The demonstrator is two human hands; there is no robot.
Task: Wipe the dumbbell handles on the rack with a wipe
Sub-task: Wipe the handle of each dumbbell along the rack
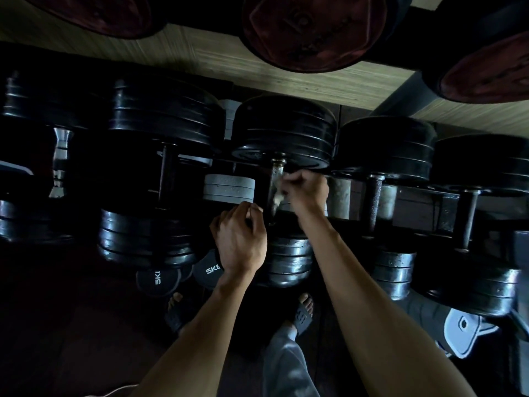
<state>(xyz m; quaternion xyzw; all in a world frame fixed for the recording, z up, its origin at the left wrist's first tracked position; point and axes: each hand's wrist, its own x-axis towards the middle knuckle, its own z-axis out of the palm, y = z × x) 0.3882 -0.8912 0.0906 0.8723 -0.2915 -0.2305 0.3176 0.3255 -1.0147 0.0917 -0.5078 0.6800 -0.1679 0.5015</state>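
Fingers of the right hand are curled round a pale wipe, pinching it against the handle of the middle dumbbell; fingers of the left hand are curled too, just beside that handle's near end, and whether they hold anything cannot be told. Dumbbells lie side by side along the dark rack, black plates at either end: a bigger one to the left, two more to the right. Red-faced plates hang above, against a wood-grain wall. Below sit small discs marked 5KG. Sandalled feet stand on the dark floor.
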